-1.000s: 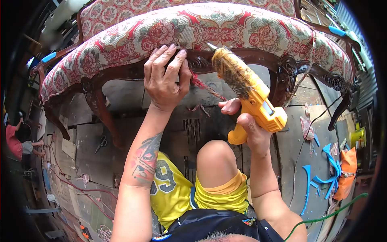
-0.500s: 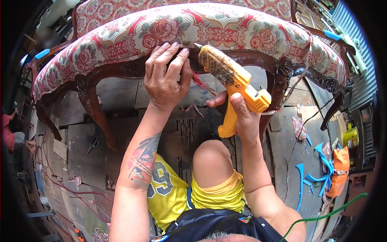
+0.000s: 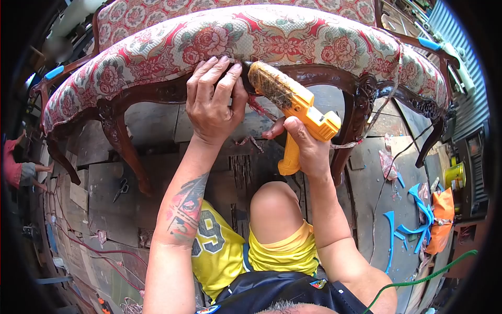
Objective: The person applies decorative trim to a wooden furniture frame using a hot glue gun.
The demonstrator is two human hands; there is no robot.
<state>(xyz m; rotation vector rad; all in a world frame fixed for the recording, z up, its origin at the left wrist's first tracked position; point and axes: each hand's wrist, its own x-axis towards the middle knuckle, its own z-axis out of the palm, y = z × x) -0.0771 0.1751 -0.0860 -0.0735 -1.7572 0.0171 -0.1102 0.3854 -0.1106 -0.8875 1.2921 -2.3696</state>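
In my right hand (image 3: 308, 141) is a yellow glue gun (image 3: 300, 107), its barrel coated in brown residue. The nozzle points up and left at the lower edge of the floral upholstered seat (image 3: 282, 39), just right of my left hand (image 3: 217, 102). The fingers of that left hand lie stretched against the seam between fabric and the carved dark wood frame (image 3: 170, 89). Below it hangs a reddish strip of trim (image 3: 256, 106), partly hidden behind the hand and gun. My left thumb is mostly out of sight.
Scissors (image 3: 121, 190) lie on the plank floor (image 3: 99, 172) at left. Blue offcuts (image 3: 418, 220), an orange bag (image 3: 442, 220) and a yellow bucket (image 3: 455, 177) are at right. A green cord (image 3: 423, 282) crosses the lower right. Another person (image 3: 18, 165) is at far left.
The glue gun has shifted slightly left and down, its nozzle closer to my left fingers. My left hand stays nearly in place. The person at far left has come further into view.
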